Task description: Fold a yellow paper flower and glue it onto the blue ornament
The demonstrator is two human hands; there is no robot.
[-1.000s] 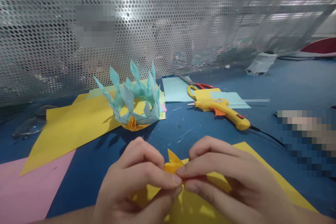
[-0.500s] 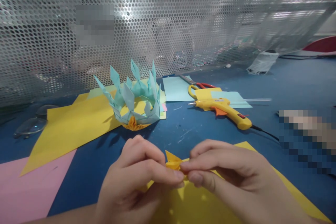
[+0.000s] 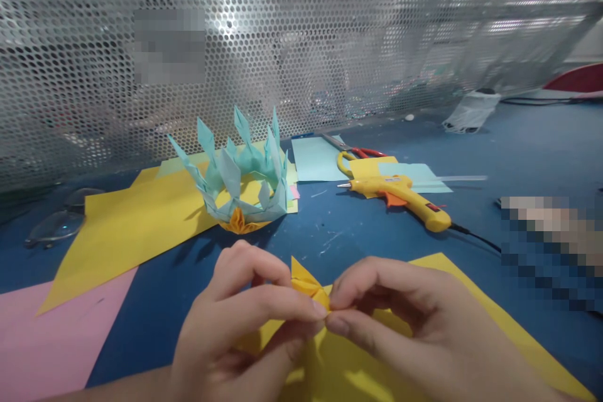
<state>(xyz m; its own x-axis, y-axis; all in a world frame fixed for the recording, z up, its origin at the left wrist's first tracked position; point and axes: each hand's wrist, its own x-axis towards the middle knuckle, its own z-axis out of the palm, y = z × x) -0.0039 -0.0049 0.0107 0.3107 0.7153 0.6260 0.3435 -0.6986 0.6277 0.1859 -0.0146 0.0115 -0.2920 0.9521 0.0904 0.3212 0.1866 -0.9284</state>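
At six o'clock, a small, sharply creased yellow origami piece [image 3: 308, 284] sits between the left hand [image 3: 245, 320] and right hand [image 3: 419, 314], each grip pinching it, one triangular point upright. Below lies a smooth yellow sheet [image 3: 348, 364]. From the piece, a spiky pale-blue paper crown [image 3: 230, 179] stands at eleven o'clock, a plastic glue gun [image 3: 391, 187] at two

folded piece [image 3: 307, 284]: golden yellow | crown [image 3: 229, 177]: pale aqua | ornament [image 3: 239, 222]: orange | glue gun [image 3: 377, 187]: yellow | trigger [image 3: 396, 200]: orange | cord [image 3: 475, 240]: black | near sheet [image 3: 339, 367]: yellow | corner sheet [image 3: 56, 336]: pink | table [image 3: 292, 246]: blue | mesh [image 3: 301, 19]: silver-grey, dotted
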